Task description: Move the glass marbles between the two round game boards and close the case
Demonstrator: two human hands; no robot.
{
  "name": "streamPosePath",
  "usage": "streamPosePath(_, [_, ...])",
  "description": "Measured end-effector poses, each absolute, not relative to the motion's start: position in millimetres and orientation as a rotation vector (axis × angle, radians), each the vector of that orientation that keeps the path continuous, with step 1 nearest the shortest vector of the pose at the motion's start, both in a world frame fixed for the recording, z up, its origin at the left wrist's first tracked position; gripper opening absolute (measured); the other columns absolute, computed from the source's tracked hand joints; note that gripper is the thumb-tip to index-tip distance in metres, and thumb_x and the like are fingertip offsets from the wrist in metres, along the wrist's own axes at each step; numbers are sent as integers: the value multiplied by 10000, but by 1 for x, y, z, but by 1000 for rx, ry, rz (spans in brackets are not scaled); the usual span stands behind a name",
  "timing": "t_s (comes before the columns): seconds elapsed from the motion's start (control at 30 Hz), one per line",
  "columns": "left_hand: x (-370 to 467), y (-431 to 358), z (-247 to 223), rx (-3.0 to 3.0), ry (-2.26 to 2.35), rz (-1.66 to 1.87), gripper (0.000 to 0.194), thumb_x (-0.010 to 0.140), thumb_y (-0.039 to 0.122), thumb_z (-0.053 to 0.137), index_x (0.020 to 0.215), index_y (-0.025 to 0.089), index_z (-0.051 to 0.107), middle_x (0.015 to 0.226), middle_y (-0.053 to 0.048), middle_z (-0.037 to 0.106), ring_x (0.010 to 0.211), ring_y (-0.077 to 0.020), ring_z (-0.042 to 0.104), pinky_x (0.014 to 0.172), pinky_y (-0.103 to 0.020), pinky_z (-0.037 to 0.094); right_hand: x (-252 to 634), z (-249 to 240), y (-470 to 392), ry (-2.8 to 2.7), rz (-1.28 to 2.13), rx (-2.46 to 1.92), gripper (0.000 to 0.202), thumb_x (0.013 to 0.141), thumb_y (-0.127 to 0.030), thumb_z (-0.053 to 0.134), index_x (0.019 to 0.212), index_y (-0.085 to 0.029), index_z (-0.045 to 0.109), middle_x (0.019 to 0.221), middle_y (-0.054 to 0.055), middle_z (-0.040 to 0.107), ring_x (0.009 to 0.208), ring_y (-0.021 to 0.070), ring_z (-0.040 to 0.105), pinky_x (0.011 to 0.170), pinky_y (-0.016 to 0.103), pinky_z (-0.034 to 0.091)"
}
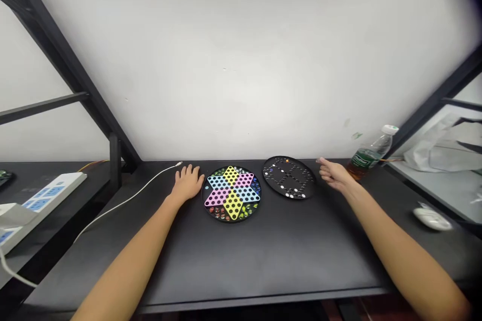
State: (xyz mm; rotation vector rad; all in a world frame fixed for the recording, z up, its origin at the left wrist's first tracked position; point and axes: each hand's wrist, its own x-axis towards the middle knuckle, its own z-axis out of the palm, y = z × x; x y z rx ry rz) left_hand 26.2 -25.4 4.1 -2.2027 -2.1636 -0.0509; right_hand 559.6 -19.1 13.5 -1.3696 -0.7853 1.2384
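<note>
My left hand [187, 182] lies on the black table with its fingers apart and holds nothing. Just right of it is a round Chinese checkers board [232, 193] with a yellow, pink and blue star, and coloured marbles lie around the star in its rim. Beyond that, a round black tray [270, 184] with rows of small hollows carries several white pegs or marbles, an orange one and a blue one. My right hand [335, 174] is raised beside the tray's right edge. Its thumb and fingers are pinched together; whatever may be between them is too small to name.
A bottle with a green label [364, 158] leans behind my right hand. A white computer mouse [432, 218] lies at the right. On the left are a white cable [130, 194] and a white power strip [47, 195]. Black metal frame bars [81, 80] rise beside the white wall.
</note>
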Motion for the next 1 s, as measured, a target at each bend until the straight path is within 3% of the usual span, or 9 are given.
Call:
streamPosePath(0.2, [26, -26, 4, -2196, -2157, -54, 589, 995, 446, 269, 1473, 146, 441, 1562, -185, 384, 1449, -370, 326, 1147, -558, 272, 558, 34, -25, -650, 1515, -1096, 212, 991, -312, 472, 801, -221, 451, 604, -82, 285, 392, 56, 203, 286, 116, 188])
streamPosePath(0.4, [25, -25, 2, -2194, -2176, -49, 592, 996, 452, 271, 1479, 150, 431, 1575, -182, 364, 1457, -364, 316, 1156, -554, 263, 523, 50, -9, -565, 1605, -909, 127, 865, -219, 451, 745, -212, 409, 653, -36, 340, 441, 72, 298, 290, 125, 238])
streamPosePath(0.5, [24, -25, 2, -2205, -2180, -56, 593, 998, 452, 268, 1479, 145, 430, 1575, -184, 363, 1458, -373, 310, 1156, -561, 261, 480, 58, 9, -568, 1614, -925, 156, 831, -216, 470, 714, -218, 366, 643, -22, 370, 449, 74, 328, 283, 127, 196])
streamPosePath(0.67, [24, -24, 1, -2202, -2163, -62, 591, 997, 455, 275, 1474, 145, 434, 1566, -187, 374, 1452, -381, 316, 1153, -566, 263, 368, 63, 26, -784, 1598, -1190, 303, 965, -304, 459, 699, -225, 339, 555, -70, 349, 397, 51, 258, 318, 142, 112])
streamPosePath(0.73, [24, -25, 1, -2207, -2159, -65, 589, 997, 455, 278, 1470, 143, 438, 1562, -191, 378, 1448, -383, 323, 1150, -567, 266, 318, 61, 21, -1106, 1444, -1273, 377, 991, -395, 451, 668, -226, 356, 520, -72, 352, 388, 61, 266, 344, 182, 148])
streamPosePath(0.83, [25, -26, 2, -2204, -2152, -68, 584, 999, 450, 278, 1471, 143, 434, 1561, -195, 379, 1447, -378, 325, 1149, -566, 265, 250, 55, 0, -1858, 924, -1205, 472, 990, -455, 471, 591, -206, 430, 508, -31, 446, 466, 105, 436, 482, 236, 345])
streamPosePath(0.93, [24, -28, 4, -2216, -2160, -11, 569, 991, 397, 306, 1495, 149, 396, 1582, -190, 344, 1460, -369, 305, 1153, -557, 261, 203, 48, -21, -2409, 363, -1023, 430, 998, -448, 473, 706, -172, 623, 746, 60, 678, 712, 186, 634, 683, 284, 444])
streamPosePath(1.0, [23, -28, 4, -2233, -2156, 47, 564, 975, 322, 325, 1509, 148, 369, 1595, -190, 318, 1471, -364, 285, 1157, -553, 256, 185, 42, -29, -2631, 170, -933, 416, 1017, -449, 439, 866, -161, 697, 932, 98, 725, 823, 211, 672, 733, 299, 464])
